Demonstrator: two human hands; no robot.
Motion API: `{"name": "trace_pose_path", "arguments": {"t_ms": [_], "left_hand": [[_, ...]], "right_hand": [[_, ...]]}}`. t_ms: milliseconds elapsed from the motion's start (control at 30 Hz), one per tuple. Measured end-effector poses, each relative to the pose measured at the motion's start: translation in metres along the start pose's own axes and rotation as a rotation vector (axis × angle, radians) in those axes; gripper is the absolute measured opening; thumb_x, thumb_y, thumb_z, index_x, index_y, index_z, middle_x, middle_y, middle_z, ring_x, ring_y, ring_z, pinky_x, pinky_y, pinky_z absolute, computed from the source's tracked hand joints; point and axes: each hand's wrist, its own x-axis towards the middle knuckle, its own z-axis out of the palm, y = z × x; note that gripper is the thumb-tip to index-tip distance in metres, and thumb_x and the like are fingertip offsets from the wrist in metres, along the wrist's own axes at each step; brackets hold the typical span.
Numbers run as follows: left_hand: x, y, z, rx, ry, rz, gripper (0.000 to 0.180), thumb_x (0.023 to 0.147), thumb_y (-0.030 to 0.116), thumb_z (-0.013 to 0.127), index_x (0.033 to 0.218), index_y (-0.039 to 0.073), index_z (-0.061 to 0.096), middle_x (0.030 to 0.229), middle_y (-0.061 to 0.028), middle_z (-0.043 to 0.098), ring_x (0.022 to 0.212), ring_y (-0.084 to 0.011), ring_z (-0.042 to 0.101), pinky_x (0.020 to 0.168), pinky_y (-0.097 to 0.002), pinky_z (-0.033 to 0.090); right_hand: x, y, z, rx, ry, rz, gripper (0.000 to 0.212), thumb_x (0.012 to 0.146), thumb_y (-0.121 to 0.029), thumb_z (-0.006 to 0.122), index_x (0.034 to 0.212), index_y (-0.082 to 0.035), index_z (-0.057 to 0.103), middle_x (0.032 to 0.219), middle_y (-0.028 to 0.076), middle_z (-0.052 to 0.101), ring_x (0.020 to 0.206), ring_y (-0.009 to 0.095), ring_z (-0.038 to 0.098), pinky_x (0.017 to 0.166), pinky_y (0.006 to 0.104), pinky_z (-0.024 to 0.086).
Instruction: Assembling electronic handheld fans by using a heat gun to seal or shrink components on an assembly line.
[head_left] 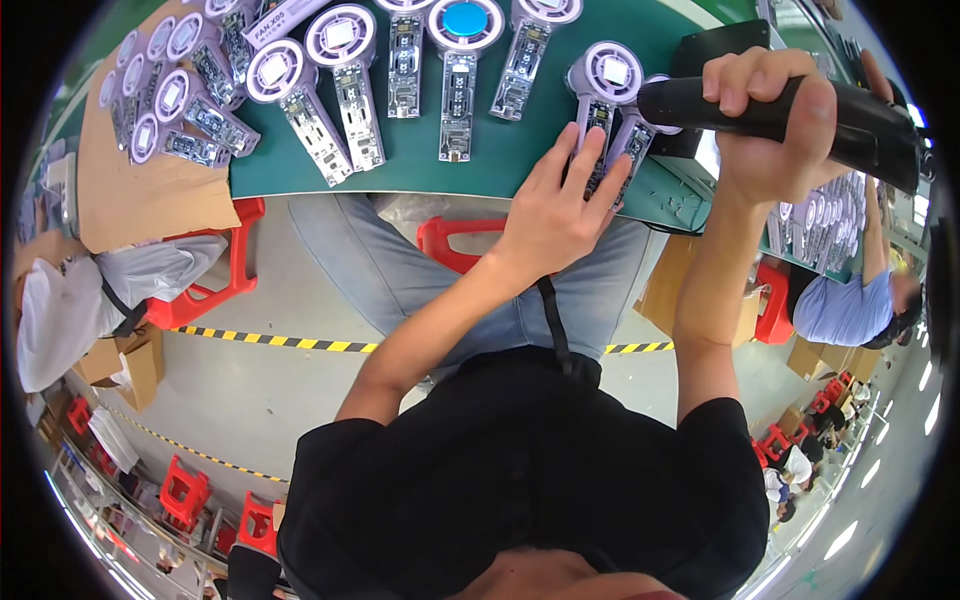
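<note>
As seen with the left hand [560,215] at the clock centre, the near unit [605,72] lies on the green worktop [415,160] with its round head just past 12 o'clock. Its handle points back toward the hand. A second unit [632,138] lies close beside it, toward 1 o'clock, its head partly covered. The left hand is palm down, fingers apart, over the handles of both units; whether it clamps either one cannot be told.

At 2 o'clock, the right hand [765,160] is clamped around a black tool [690,104]. The tool lies roughly level across the view, its narrow end directed to 9 o'clock, at the edge of the near unit's head. Contact at that end cannot be confirmed.

From 10 to 12 o'clock, five more units form a row [358,115], handles toward the worktop's near edge; one carries a blue disc [465,18] on its head. Between 9 and 10 o'clock, a cluster of units [172,92] lies on cardboard [150,210]. Between 1 and 2 o'clock, beyond the tool, stands a black box [725,45]. Between 8 and 9 o'clock, a red stool [435,245] shows below the worktop.
</note>
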Motion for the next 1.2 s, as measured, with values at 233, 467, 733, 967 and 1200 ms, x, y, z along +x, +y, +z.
{"name": "trace_pose_path", "arguments": {"t_ms": [233,467,733,967,1200], "left_hand": [[-0.002,-0.002,0.001,0.007,0.012,0.005,0.044,0.077,0.022,0.069,0.119,0.009,0.063,0.131,-0.0227,0.049,0.116,-0.0438,0.051,0.089,-0.0455,0.050],[-0.001,-0.002,0.001,0.007,0.013,0.000,0.041,0.079,0.021,0.067,0.118,0.009,0.064,0.131,-0.0222,0.049,0.116,-0.0434,0.051,0.089,-0.0454,0.051],[-0.002,0.001,0.004,0.020,0.012,-0.014,0.058,0.066,0.018,0.076,0.123,0.015,0.063,0.135,-0.0195,0.048,0.118,-0.0409,0.050,0.092,-0.0442,0.050],[0.000,0.003,0.002,0.007,0.019,-0.016,0.051,0.069,0.016,0.072,0.119,0.009,0.063,0.131,-0.0223,0.049,0.114,-0.0448,0.051,0.089,-0.0464,0.050],[-0.001,0.002,0.003,0.014,0.025,-0.018,0.057,0.064,0.015,0.075,0.120,0.011,0.063,0.133,-0.0219,0.048,0.115,-0.0447,0.051,0.090,-0.0464,0.050]], "right_hand": [[-0.003,0.004,0.006,-0.046,0.026,0.015,0.031,0.094,-0.034,0.052,0.089,-0.003,0.055,0.075,0.008,0.052,0.059,0.021,0.051,0.059,0.0398,0.044],[-0.007,0.009,0.004,-0.030,-0.051,0.039,0.030,0.093,-0.035,0.056,0.103,-0.007,0.052,0.075,0.008,0.052,0.058,0.021,0.052,0.058,0.0392,0.044],[-0.007,0.004,0.022,-0.116,0.033,-0.081,0.048,0.094,-0.030,0.059,0.130,-0.025,0.027,0.076,0.012,0.054,0.054,0.020,0.051,0.052,0.0393,0.046],[0.001,0.015,0.008,0.174,-0.198,-0.103,0.051,0.095,-0.035,0.057,0.134,-0.020,0.029,0.076,0.009,0.049,0.060,0.018,0.050,0.058,0.0370,0.045],[0.007,0.016,0.009,0.215,-0.285,-0.097,0.046,0.094,-0.032,0.058,0.130,-0.010,0.036,0.075,0.009,0.049,0.060,0.017,0.050,0.057,0.0364,0.044]]}}
